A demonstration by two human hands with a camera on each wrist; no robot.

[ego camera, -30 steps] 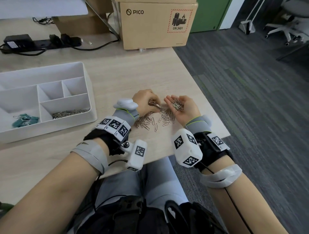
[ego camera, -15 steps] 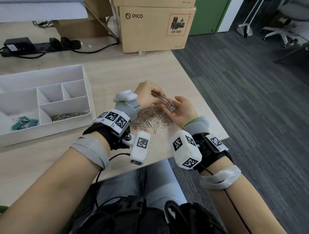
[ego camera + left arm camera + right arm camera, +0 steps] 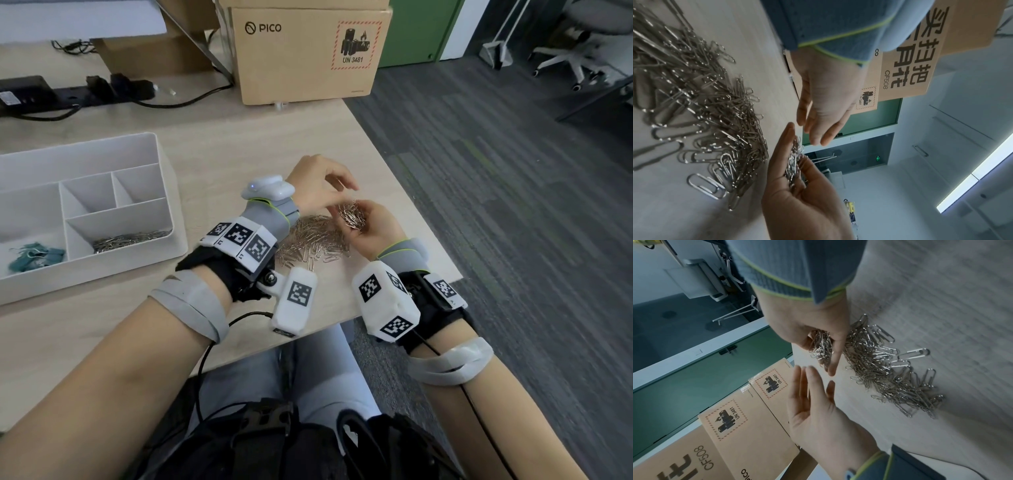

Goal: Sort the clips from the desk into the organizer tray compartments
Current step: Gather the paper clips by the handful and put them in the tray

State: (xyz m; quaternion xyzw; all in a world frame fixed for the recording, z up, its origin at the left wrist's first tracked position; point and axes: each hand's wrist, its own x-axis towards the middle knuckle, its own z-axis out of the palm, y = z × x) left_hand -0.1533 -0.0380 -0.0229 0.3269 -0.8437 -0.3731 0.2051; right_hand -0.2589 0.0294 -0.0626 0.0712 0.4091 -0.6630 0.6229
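Spillage is the main risk here: the right hand (image 3: pixel 370 229) is cupped palm-up around a loose bundle of silver wire paper clips (image 3: pixel 351 215), fingers curled only partway, so the bundle rests in the palm rather than being clamped. The left hand (image 3: pixel 320 186) hovers just above it with fingers relaxed and spread, gripping nothing. Beneath both lies the larger heap of silver paper clips (image 3: pixel 313 240) on the pale wood desk (image 3: pixel 219 144), near its right edge. The white plastic organizer tray (image 3: pixel 164 192) sits well apart to the left; its front compartment already holds silver clips (image 3: pixel 130 240), with teal binder clips (image 3: pixel 36 255) in the neighbouring one. Carrying the handful that far in a half-open palm could shed clips, and tangled ones might drag others off the table's edge. Tipping carelessly could also land them among the teal ones.
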